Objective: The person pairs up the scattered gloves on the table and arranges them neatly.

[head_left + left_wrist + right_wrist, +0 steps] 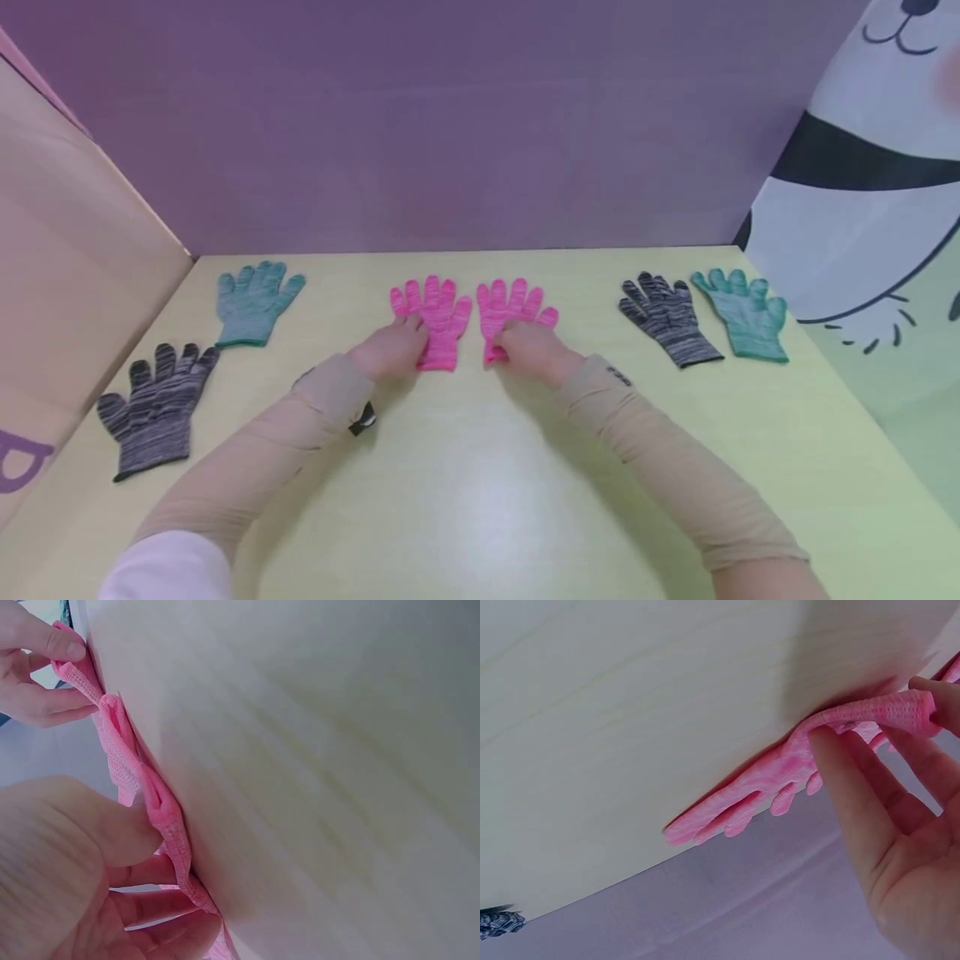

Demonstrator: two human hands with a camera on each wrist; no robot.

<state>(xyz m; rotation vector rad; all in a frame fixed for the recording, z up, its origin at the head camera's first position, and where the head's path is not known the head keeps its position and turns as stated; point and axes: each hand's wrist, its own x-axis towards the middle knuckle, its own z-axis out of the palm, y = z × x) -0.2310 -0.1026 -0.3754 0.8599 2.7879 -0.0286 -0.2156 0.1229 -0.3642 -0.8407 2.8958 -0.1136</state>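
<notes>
Two pink knit gloves lie side by side at the table's far middle, fingers pointing away. On the left pink glove, my left hand grips the left edge near the cuff. In the left wrist view, its thumb and curled fingers are at the cuff edge. My right hand pinches the cuff of the right pink glove. The right wrist view shows this cuff raised off the table between thumb and fingers, while the glove's fingers lie flat.
On the left lie a teal glove and a grey-black glove. Another grey-black glove and teal glove lie at right. A purple panel stands behind the pale table, with side panels left and right.
</notes>
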